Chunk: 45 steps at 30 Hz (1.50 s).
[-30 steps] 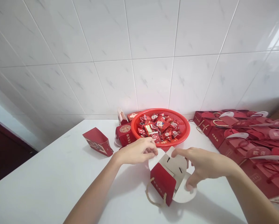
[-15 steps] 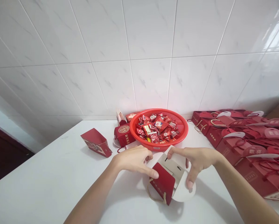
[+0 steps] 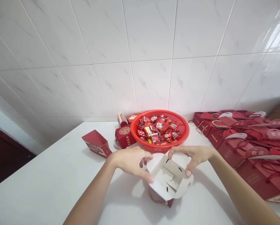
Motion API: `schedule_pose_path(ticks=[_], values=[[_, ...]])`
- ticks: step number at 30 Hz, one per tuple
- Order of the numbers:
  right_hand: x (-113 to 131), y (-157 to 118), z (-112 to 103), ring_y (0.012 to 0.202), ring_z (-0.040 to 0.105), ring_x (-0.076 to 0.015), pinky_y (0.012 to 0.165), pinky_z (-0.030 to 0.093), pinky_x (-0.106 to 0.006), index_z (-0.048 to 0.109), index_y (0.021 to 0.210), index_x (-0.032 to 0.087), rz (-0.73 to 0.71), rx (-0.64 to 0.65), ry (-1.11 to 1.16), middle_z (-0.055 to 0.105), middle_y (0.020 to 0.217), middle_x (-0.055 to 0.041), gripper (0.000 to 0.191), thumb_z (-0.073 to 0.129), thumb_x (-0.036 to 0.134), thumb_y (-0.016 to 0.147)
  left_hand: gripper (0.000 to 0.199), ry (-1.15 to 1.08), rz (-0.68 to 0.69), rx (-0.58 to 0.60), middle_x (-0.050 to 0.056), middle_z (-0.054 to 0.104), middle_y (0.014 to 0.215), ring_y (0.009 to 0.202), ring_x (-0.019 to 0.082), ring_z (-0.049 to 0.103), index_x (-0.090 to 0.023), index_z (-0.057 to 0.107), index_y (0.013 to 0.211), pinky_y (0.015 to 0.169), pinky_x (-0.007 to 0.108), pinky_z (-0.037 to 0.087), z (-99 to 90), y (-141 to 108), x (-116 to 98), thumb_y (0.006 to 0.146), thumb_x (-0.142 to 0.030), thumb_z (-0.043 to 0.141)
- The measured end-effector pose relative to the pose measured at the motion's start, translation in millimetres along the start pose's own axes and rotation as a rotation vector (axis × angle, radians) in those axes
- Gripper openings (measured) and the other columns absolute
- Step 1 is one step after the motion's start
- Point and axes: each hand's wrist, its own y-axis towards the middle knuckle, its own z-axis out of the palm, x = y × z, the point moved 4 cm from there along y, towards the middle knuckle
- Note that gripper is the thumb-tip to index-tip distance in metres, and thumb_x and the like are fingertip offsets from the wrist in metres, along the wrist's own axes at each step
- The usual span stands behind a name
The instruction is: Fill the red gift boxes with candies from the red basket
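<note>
The left hand and right hand are partly open, fingers touching the open box's white flaps.

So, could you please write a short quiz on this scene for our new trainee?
1. Multiple choice: what does the red basket hold?
A) coils of rope
B) wrapped sweets
C) folded cloths

2. True or false: the left hand and the right hand are both touching the open box.

3. Fill in the blank: seen from the person's side, the rows of closed red boxes stand to the ____ of the basket.

Key: 1 B; 2 true; 3 right.
</note>
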Motion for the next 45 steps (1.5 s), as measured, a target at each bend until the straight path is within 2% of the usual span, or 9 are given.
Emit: schedule_pose_path(ticks=[6, 13, 17, 21, 27, 31, 34, 40, 45], values=[[22.0, -17.4, -13.2, 0.086, 0.061, -0.0165, 0.071, 0.048, -0.025, 0.058, 0.125, 0.021, -0.028, -0.150, -0.251, 0.065, 0.101, -0.0039, 0.057, 0.076, 0.044, 0.077, 0.085, -0.050, -0.085, 0.045, 0.007, 0.066, 0.124, 0.110, 0.028, 0.059, -0.026, 0.054, 0.139, 0.080, 0.028, 0.046, -4.6, -4.3, 10.7, 0.064, -0.057, 0.079], [50.0, -18.4, -49.0, 0.062, 0.055, -0.0119, 0.057, 0.044, -0.024, 0.069, 0.102, 0.019, -0.227, -0.634, -0.116, 0.063, 0.071, 0.0005, 0.034, 0.071, 0.046, 0.081, 0.044, -0.210, 0.090, -0.277, 0.004, 0.073, 0.106, 0.094, 0.021, 0.067, -0.023, 0.067, 0.122, 0.078, 0.027, 0.050, -25.2, -4.8, 9.7, 0.087, -0.049, 0.060], [48.3, 19.1, -62.5, 0.056, 0.053, -0.0108, 0.055, 0.045, -0.024, 0.068, 0.086, 0.018, -0.367, -0.799, 0.031, 0.066, 0.070, -0.0002, 0.028, 0.072, 0.044, 0.077, 0.028, -0.187, 0.152, -0.454, 0.004, 0.073, 0.108, 0.095, 0.020, 0.067, -0.020, 0.071, 0.108, 0.082, 0.027, 0.051, -37.4, 27.9, 19.9, 0.091, -0.037, 0.057], [32.4, 50.9, -71.6, 0.051, 0.052, -0.0109, 0.050, 0.042, -0.024, 0.064, 0.073, 0.018, -0.339, -0.983, 0.107, 0.063, 0.061, 0.0014, 0.019, 0.068, 0.037, 0.071, 0.040, 0.026, 0.105, -0.348, 0.007, 0.073, 0.112, 0.101, 0.024, 0.067, -0.018, 0.070, 0.115, 0.085, 0.029, 0.050, -41.1, 83.2, 33.6, 0.076, -0.014, 0.064], [12.7, 59.1, -78.8, 0.053, 0.054, -0.0123, 0.051, 0.045, -0.025, 0.063, 0.070, 0.018, -0.276, -1.071, 0.103, 0.064, 0.064, 0.0008, 0.011, 0.065, 0.029, 0.067, 0.058, 0.154, 0.011, -0.189, 0.006, 0.067, 0.118, 0.104, 0.028, 0.064, -0.026, 0.074, 0.109, 0.080, 0.028, 0.050, -35.0, 136.0, 50.9, 0.055, -0.006, 0.074], [6.4, 57.5, -83.5, 0.063, 0.061, -0.0155, 0.057, 0.048, -0.027, 0.064, 0.075, 0.019, -0.247, -1.123, 0.105, 0.068, 0.073, -0.0019, 0.013, 0.065, 0.030, 0.069, 0.021, 0.047, 0.004, -0.248, 0.005, 0.069, 0.081, 0.078, 0.024, 0.065, -0.018, 0.074, 0.091, 0.069, 0.030, 0.048, -32.8, 139.0, 53.2, 0.075, -0.032, 0.070], [6.3, 57.0, -83.4, 0.076, 0.065, -0.0187, 0.062, 0.049, -0.028, 0.066, 0.082, 0.019, -0.228, -1.140, 0.107, 0.071, 0.080, -0.0043, 0.018, 0.068, 0.033, 0.071, 0.041, -0.073, 0.030, -0.328, 0.007, 0.070, 0.089, 0.079, 0.022, 0.065, -0.016, 0.069, 0.101, 0.068, 0.029, 0.049, -35.0, 134.7, 50.5, 0.095, -0.046, 0.042], [9.9, 63.0, -75.8, 0.086, 0.069, -0.0216, 0.073, 0.053, -0.032, 0.064, 0.093, 0.019, -0.275, -0.940, 0.180, 0.073, 0.085, -0.0037, 0.038, 0.078, 0.045, 0.069, 0.052, -0.547, 0.225, -0.320, 0.007, 0.071, 0.111, 0.100, 0.023, 0.064, -0.018, 0.067, 0.117, 0.083, 0.030, 0.052, -33.9, 134.4, 44.2, 0.094, -0.059, 0.044], [5.8, 53.5, -80.3, 0.073, 0.065, -0.0197, 0.059, 0.052, -0.030, 0.051, 0.078, 0.022, -0.309, -1.190, 0.281, 0.067, 0.077, -0.0002, 0.043, 0.083, 0.045, 0.061, 0.037, -0.319, 0.183, -0.247, 0.006, 0.074, 0.109, 0.100, 0.022, 0.066, -0.020, 0.072, 0.111, 0.087, 0.029, 0.050, -29.1, 139.0, 47.8, 0.092, -0.044, 0.051]])
